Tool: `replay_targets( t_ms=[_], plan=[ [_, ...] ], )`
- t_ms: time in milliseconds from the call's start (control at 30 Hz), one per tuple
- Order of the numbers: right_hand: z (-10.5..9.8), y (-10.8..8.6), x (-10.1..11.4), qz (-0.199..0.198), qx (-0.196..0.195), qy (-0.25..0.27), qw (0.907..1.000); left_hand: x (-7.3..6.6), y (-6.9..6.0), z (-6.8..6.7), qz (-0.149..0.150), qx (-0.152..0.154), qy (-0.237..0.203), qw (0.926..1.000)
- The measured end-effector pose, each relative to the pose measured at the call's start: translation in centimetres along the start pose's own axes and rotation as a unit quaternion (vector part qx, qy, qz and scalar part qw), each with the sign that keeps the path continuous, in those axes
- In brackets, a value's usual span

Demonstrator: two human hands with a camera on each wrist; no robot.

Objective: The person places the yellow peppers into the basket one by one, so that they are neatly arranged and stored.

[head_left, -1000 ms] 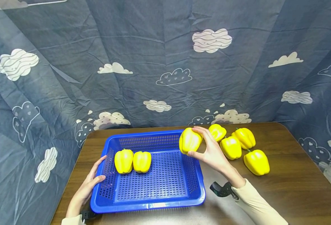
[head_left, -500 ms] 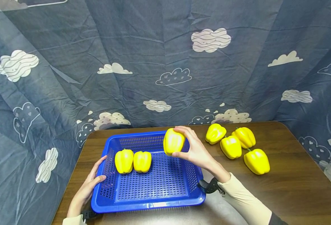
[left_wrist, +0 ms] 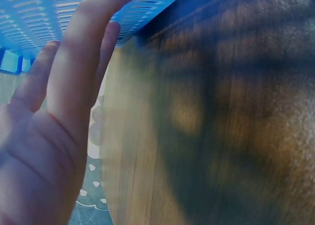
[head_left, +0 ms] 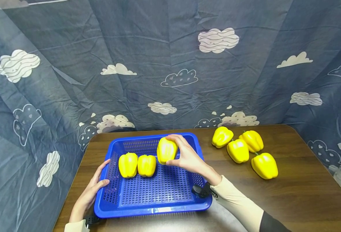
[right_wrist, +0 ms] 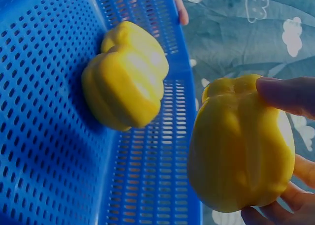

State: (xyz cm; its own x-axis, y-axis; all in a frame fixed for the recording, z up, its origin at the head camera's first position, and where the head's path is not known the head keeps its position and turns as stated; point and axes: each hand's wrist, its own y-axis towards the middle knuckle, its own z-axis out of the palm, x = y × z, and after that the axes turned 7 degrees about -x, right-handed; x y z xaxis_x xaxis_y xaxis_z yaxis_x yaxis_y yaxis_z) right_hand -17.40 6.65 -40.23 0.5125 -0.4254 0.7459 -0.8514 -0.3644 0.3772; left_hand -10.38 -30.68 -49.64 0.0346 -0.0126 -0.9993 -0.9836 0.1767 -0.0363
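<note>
Right fingers (right_wrist: 290, 94) pinch glossy lobed pepper (right_wrist: 241, 146); left fingers (left_wrist: 74, 67), fairly straight, touch perforated basket (head_left: 124, 212); apparently plastic

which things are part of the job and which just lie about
In use:
pepper in the right hand
blue basket, touched by the left hand
two peppers inside it
four peppers outside it, probably

Just there:
wooden table
cloud-print cloth
black wrist device

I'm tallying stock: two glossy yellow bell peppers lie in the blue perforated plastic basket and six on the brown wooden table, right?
Not six: the head view shows four glossy yellow bell peppers on the brown wooden table. The rest stands: two peppers lie in the blue perforated plastic basket.
</note>
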Motion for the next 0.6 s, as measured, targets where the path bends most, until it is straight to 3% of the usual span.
replay_targets(
  t_ms=[600],
  plan=[
    [2.8,0.5,-1.7,0.007,0.046,-0.045,0.9979,0.0,-0.1,0.0,0.006,0.004,-0.004,1.0000]
  ],
)
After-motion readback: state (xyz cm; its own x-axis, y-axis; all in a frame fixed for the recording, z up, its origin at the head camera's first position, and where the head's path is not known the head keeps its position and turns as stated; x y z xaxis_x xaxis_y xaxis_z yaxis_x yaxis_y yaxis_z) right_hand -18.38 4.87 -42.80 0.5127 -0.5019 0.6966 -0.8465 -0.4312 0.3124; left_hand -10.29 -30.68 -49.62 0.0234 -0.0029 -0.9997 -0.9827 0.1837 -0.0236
